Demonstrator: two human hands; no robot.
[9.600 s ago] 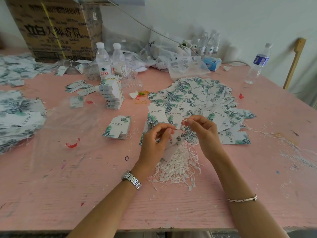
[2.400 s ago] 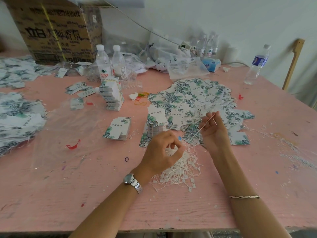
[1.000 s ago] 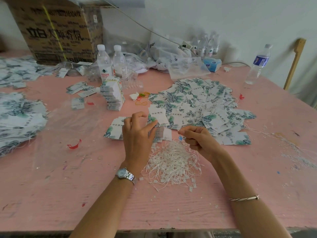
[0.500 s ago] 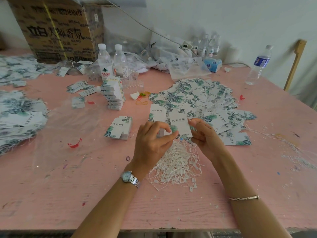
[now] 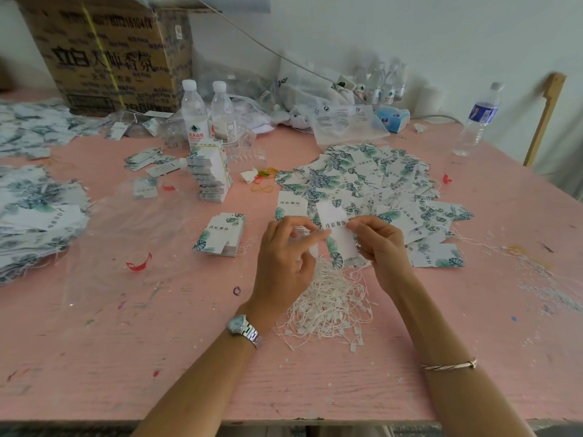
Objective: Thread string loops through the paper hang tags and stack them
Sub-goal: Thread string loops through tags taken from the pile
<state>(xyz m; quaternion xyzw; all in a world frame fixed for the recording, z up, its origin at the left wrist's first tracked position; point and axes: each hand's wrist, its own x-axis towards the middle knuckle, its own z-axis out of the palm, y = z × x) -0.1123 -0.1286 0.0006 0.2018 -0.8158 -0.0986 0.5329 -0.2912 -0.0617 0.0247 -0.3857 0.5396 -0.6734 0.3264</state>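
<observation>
A white hang tag (image 5: 337,238) with green leaf print stands lifted above the pink table (image 5: 126,357). My right hand (image 5: 377,244) pinches its right edge and my left hand (image 5: 285,257) touches its left edge with thumb and forefinger. Just below both hands lies a tangle of white string loops (image 5: 331,304). A small stack of tags (image 5: 220,234) sits left of my left hand. Behind my hands lies a wide spread of loose tags (image 5: 378,184). Whether a string runs through the held tag is hidden.
A taller pile of tags (image 5: 209,173) and two water bottles (image 5: 208,115) stand at mid-left, a cardboard box (image 5: 104,52) behind them. More tags cover the left edge (image 5: 34,212). Another bottle (image 5: 478,121) stands at far right. Plastic bags (image 5: 331,111) lie along the wall.
My left hand came back from the small stack on the left. My right hand picked a tag from the spread, and both hands now hold it up above the strings.
</observation>
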